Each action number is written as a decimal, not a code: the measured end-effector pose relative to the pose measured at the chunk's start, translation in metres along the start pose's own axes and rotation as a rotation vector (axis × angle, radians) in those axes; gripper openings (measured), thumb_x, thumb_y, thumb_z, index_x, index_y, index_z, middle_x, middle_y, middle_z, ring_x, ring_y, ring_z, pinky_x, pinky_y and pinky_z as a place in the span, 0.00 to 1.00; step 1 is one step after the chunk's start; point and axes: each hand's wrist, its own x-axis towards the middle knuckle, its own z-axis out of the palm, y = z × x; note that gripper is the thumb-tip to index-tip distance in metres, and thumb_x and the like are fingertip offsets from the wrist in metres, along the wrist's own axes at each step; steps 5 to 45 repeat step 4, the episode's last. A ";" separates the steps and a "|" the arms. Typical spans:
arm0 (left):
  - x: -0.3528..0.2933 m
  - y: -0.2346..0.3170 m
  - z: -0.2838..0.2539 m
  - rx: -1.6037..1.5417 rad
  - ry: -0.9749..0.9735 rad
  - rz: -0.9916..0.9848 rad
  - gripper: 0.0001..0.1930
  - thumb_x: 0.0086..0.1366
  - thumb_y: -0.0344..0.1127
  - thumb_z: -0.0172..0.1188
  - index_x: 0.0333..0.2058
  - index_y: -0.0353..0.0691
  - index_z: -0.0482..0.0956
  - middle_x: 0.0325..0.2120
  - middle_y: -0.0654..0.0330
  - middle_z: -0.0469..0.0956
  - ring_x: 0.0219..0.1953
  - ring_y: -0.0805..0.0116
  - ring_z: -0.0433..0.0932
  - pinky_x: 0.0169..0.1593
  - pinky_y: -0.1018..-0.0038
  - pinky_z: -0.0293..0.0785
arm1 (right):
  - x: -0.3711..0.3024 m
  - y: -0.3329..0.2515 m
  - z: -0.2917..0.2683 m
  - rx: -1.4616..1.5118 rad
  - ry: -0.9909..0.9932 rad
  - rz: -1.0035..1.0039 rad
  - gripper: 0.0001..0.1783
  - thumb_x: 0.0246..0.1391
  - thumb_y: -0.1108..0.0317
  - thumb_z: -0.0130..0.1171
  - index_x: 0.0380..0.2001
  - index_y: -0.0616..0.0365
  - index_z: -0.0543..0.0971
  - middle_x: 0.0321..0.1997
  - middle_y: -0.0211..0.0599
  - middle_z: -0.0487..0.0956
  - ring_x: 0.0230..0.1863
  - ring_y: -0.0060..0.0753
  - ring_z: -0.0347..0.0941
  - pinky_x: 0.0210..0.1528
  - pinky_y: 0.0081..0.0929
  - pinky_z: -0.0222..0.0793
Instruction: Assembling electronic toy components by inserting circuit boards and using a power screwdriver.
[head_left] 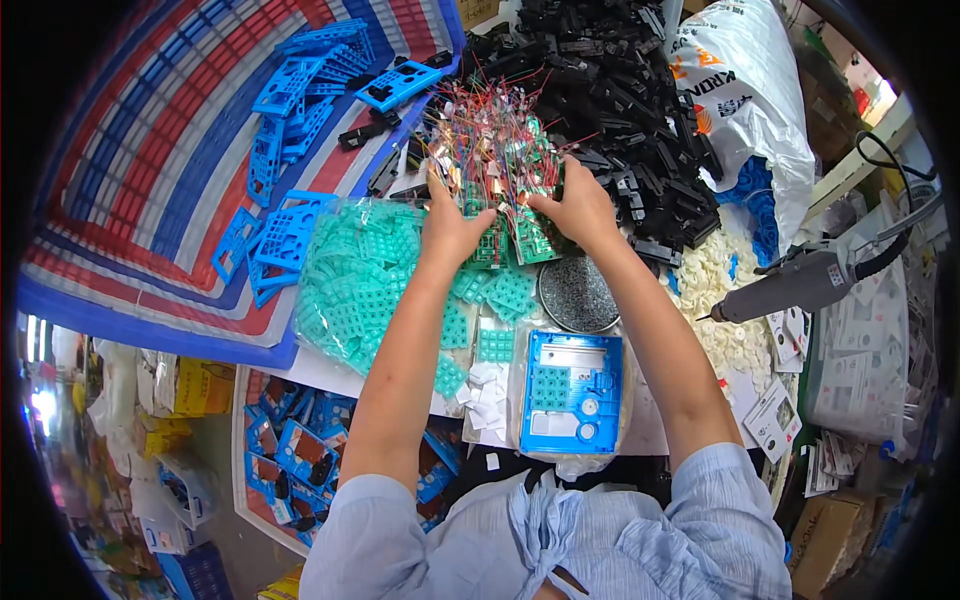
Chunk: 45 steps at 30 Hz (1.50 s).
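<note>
A bundle of green circuit boards (535, 235) with tangled red wires (492, 125) lies at the far middle of the table, between my two hands. My left hand (452, 222) presses in from the left side, its thumb over the boards. From the right side my right hand (582, 208) grips the same bundle, thumb toward the middle; its other fingers are largely hidden. Closer to me sits a blue plastic housing (571, 437) on a clear bag, with a turquoise rubber keypad (551, 388) inside it. Between housing and boards is a round dish of small dark pieces (580, 294).
Turquoise keypads (365, 265) fill a clear bag at left. Beyond it a striped basket (170, 290) holds blue frames (290, 85). Black plastic parts (620, 95) heap at the back. A power screwdriver (785, 285) hangs at right over cream pieces (715, 265). Assembled blue housings (310, 452) lie lower left.
</note>
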 end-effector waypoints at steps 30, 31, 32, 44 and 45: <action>-0.005 0.064 -0.040 0.431 -0.260 -0.331 0.59 0.49 0.51 0.70 0.66 0.30 0.38 0.50 0.37 0.74 0.51 0.49 0.76 0.54 0.62 0.71 | -0.009 -0.018 -0.020 -0.192 -0.058 0.025 0.48 0.41 0.49 0.70 0.59 0.65 0.61 0.50 0.55 0.73 0.47 0.58 0.74 0.48 0.45 0.73; -0.005 0.064 -0.040 0.431 -0.260 -0.331 0.59 0.49 0.51 0.70 0.66 0.30 0.38 0.50 0.37 0.74 0.51 0.49 0.76 0.54 0.62 0.71 | -0.009 -0.018 -0.020 -0.192 -0.058 0.025 0.48 0.41 0.49 0.70 0.59 0.65 0.61 0.50 0.55 0.73 0.47 0.58 0.74 0.48 0.45 0.73; -0.005 0.064 -0.040 0.431 -0.260 -0.331 0.59 0.49 0.51 0.70 0.66 0.30 0.38 0.50 0.37 0.74 0.51 0.49 0.76 0.54 0.62 0.71 | -0.009 -0.018 -0.020 -0.192 -0.058 0.025 0.48 0.41 0.49 0.70 0.59 0.65 0.61 0.50 0.55 0.73 0.47 0.58 0.74 0.48 0.45 0.73; -0.005 0.064 -0.040 0.431 -0.260 -0.331 0.59 0.49 0.51 0.70 0.66 0.30 0.38 0.50 0.37 0.74 0.51 0.49 0.76 0.54 0.62 0.71 | -0.009 -0.018 -0.020 -0.192 -0.058 0.025 0.48 0.41 0.49 0.70 0.59 0.65 0.61 0.50 0.55 0.73 0.47 0.58 0.74 0.48 0.45 0.73; -0.005 0.064 -0.040 0.431 -0.260 -0.331 0.59 0.49 0.51 0.70 0.66 0.30 0.38 0.50 0.37 0.74 0.51 0.49 0.76 0.54 0.62 0.71 | -0.009 -0.018 -0.020 -0.192 -0.058 0.025 0.48 0.41 0.49 0.70 0.59 0.65 0.61 0.50 0.55 0.73 0.47 0.58 0.74 0.48 0.45 0.73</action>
